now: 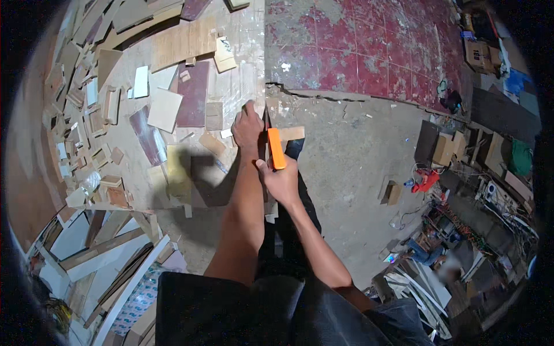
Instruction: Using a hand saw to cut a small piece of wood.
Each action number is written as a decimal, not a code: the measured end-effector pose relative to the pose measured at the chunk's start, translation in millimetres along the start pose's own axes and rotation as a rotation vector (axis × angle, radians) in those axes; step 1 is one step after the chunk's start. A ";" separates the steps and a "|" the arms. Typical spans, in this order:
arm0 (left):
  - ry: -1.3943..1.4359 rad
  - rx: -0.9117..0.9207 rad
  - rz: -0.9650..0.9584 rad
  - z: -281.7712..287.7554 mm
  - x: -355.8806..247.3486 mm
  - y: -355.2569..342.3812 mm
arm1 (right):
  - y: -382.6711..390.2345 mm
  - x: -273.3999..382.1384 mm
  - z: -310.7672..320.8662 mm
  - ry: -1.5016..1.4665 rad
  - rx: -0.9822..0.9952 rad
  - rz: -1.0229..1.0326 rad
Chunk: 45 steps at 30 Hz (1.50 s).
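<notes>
My right hand (283,180) is wrapped round the orange handle of a hand saw (276,149). Its dark, narrow blade points away from me along the right edge of the worktable (236,86), seen almost edge-on. Just left of the blade, my left hand (248,128) rests at the table edge with its fingers curled. Whatever it presses or grips is hidden beneath it. A small white piece (226,133) lies beside the left wrist. To the right of the saw, a light wood strip (292,134) shows next to my dark shoe (295,149).
Wood offcuts cover the table's left side, among them a dark red board (193,95) and a pale board (165,109). Below it lean stacked boards (109,254). A cracked concrete floor (352,155) meets red tiles (369,46). Cables and a red object (426,181) lie right.
</notes>
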<state>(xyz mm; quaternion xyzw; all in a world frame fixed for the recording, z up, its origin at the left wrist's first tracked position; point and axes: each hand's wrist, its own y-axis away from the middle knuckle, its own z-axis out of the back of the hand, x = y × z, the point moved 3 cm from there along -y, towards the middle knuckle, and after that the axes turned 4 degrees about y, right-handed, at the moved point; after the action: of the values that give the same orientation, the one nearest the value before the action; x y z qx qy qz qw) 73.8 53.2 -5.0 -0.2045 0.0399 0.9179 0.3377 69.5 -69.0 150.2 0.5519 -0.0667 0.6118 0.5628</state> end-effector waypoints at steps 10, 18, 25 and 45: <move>-0.031 0.058 0.045 4.9 -0.9 -5.6 | 4.7 -11.1 12.5 -0.042 0.022 0.019; 0.024 0.038 0.023 6.1 -2.6 -5.2 | 10.4 -19.5 20.5 -0.049 0.065 -0.037; 0.039 -0.004 -0.002 6.2 -4.9 -9.0 | 54.1 -21.6 31.5 -0.093 0.077 -0.053; 0.004 0.052 0.035 8.5 -8.9 -8.8 | 13.5 -30.4 14.5 -0.100 0.032 -0.001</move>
<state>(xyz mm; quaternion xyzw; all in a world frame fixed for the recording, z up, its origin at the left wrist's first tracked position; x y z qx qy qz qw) 82.6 56.4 7.0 -0.1967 0.0682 0.9220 0.3266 60.6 -102.8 140.2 0.5906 -0.0846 0.5841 0.5502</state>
